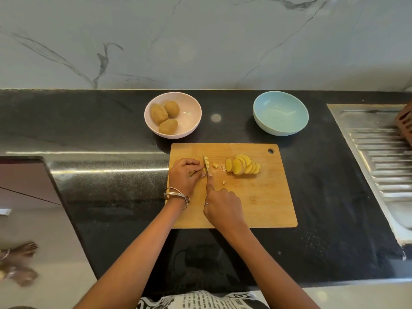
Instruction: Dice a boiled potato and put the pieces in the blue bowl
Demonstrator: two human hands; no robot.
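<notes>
The left hand (184, 175) curls over some potato pieces (207, 165) on the cutting board (256, 204) and hides most of them; the right hand (221, 205) grips the knife (205, 164), handle hidden, one finger along the blade; potato slices (242, 167) lie to the right; the blue bowl (280, 115) sits far right; whole potatoes (165, 115) sit in the pink bowl (191, 121), far left.

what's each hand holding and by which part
The right hand grips the knife by its handle, forefinger along the back. The left hand holds potato slices down on the board, fingertips curled on top.
</notes>
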